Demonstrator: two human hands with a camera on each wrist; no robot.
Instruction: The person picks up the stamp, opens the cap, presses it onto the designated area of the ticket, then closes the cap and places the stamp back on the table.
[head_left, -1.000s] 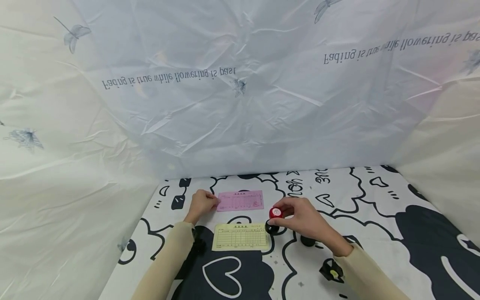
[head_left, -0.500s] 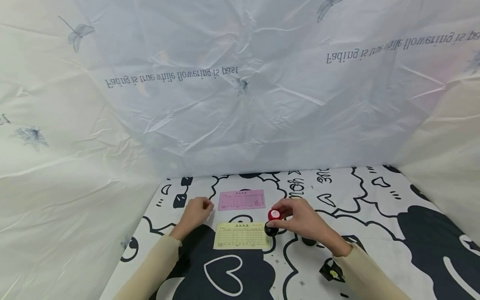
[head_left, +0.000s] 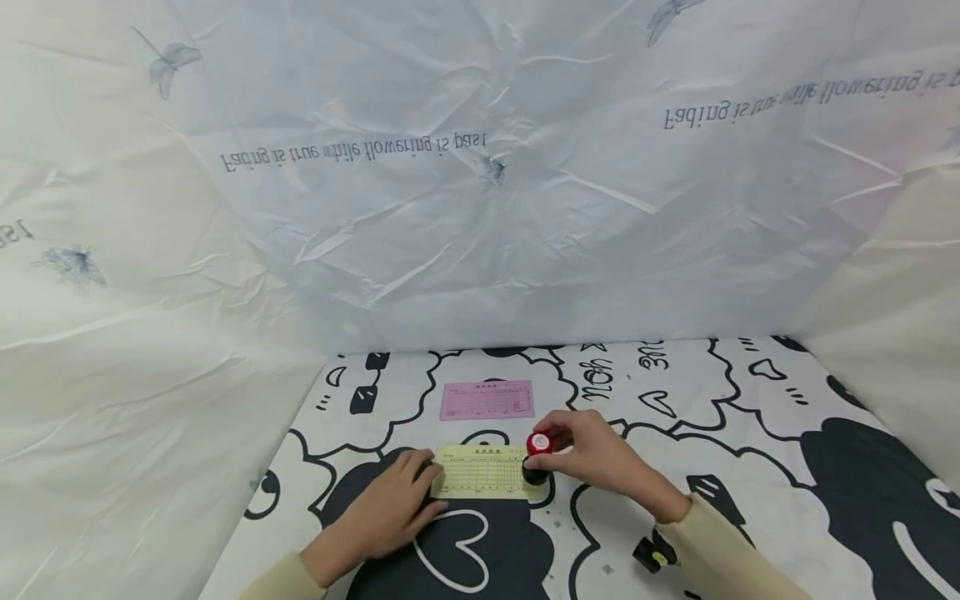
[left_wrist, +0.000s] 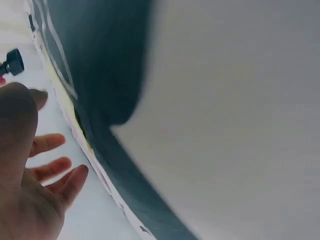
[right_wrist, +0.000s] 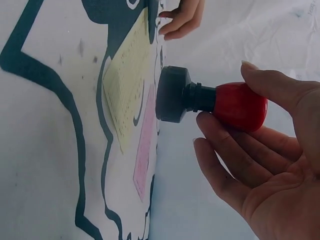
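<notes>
My right hand (head_left: 600, 450) pinches a round stamp (head_left: 539, 443) by its red knob, thumb on one side and fingers on the other. In the right wrist view the stamp's black base (right_wrist: 172, 95) is held in the air, apart from the cloth. From above, it overlaps the right end of a yellow printed slip (head_left: 476, 473). My left hand (head_left: 386, 504) lies at the slip's left edge, palm down, fingers loosely extended. The left wrist view shows those fingers (left_wrist: 52, 170) spread and holding nothing. Beyond the yellow slip, a pink slip (head_left: 487, 400) with a mark at its lower right lies flat.
A white cloth (head_left: 420, 392) with black cartoon prints covers the table. White printed sheeting (head_left: 480, 250) rises behind and along both sides. Beside the right sleeve (head_left: 720, 550) shows a small black item (head_left: 655, 553) with a yellow patch.
My left hand has come away from the pink slip and down to the yellow slip's left edge. The stamp in my right hand has shifted slightly left, over the yellow slip's right end.
</notes>
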